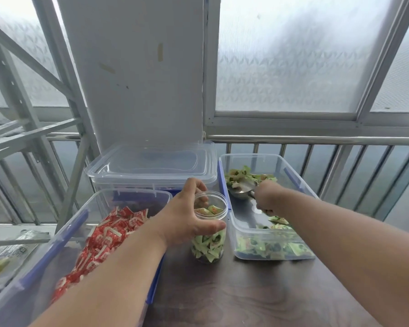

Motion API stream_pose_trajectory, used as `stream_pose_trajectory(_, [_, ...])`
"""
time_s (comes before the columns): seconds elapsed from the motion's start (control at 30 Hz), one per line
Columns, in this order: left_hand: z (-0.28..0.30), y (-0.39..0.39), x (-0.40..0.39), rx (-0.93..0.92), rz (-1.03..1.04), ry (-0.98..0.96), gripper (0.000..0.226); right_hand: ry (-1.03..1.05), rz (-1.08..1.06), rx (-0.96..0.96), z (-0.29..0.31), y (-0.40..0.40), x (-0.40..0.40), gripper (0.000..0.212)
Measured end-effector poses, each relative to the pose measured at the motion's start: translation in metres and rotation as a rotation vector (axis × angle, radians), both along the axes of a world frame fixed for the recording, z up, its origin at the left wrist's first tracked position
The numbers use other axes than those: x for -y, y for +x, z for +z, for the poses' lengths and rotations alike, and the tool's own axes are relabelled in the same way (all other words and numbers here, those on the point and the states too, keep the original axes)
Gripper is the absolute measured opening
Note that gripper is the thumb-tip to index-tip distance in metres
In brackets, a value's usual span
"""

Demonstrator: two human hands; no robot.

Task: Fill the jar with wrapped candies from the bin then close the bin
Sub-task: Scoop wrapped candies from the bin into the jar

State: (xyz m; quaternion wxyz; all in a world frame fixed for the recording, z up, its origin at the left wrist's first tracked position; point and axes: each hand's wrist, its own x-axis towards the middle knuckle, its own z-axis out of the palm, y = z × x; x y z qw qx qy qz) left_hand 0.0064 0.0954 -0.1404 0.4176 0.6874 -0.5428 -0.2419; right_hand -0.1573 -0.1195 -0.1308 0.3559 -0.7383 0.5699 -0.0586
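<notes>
A clear round jar point(210, 244) stands upright on the dark table, mostly full of green wrapped candies. My left hand point(187, 213) grips it around the rim. To its right an open clear bin point(265, 161) with blue clips holds green wrapped candies point(272, 247) at both its near end and far end. My right hand point(268, 195) is inside that bin, shut on the handle of a metal scoop point(240, 191). The scoop's bowl lies against the far pile of candies.
An open bin of red wrapped candies point(104, 234) sits at the left under my left forearm. Behind the jar stands a closed clear bin with lids stacked on it point(151, 166). A metal railing point(316, 139) and a rack point(21, 128) border the table.
</notes>
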Motion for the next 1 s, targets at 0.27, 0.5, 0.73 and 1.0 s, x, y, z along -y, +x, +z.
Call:
stream_pose_trajectory(0.27, [-0.002, 0.003, 0.003, -0.024, -0.007, 0.003, 0.081, 0.275, -0.187, 0.093, -0.015, -0.003, 0.009, 0.025])
stream_pose_trajectory(0.5, [0.000, 0.002, 0.001, -0.011, -0.008, 0.015, 0.079, 0.179, -0.154, 0.155, 0.002, -0.016, -0.004, 0.021])
stream_pose_trajectory(0.73, [0.001, 0.001, 0.000, -0.007, -0.014, 0.028, 0.080, -0.074, 0.101, 0.026, 0.041, -0.055, -0.004, 0.020])
stream_pose_trajectory(1.0, [0.001, -0.001, 0.000, -0.004, -0.001, 0.007, 0.102, -0.334, 0.311, -0.061, 0.111, -0.090, -0.050, 0.032])
